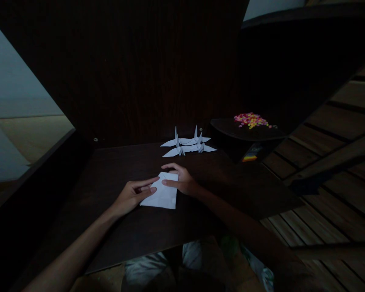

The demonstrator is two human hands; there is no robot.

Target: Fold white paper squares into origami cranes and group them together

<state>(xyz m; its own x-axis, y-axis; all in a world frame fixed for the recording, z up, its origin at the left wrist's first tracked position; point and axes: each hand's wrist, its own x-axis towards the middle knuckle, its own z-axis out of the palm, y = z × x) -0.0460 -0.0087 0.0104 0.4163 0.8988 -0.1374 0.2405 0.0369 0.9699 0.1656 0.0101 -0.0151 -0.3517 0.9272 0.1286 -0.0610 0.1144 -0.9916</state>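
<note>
Left hand (132,196) and right hand (184,181), fingers partly curled, each pinch the paper (164,197), nearer than the cranes (190,149). Right of the cranes, a shelf (223,127) bears colourful bits (251,120).

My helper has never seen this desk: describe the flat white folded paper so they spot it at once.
Find the dark brown wooden desk, then the spiky white folded-paper figures near its back. Nearer the person, the left hand and right hand hold the flat white folded paper. Unlike those figures, it is flat, without upright points.
</note>
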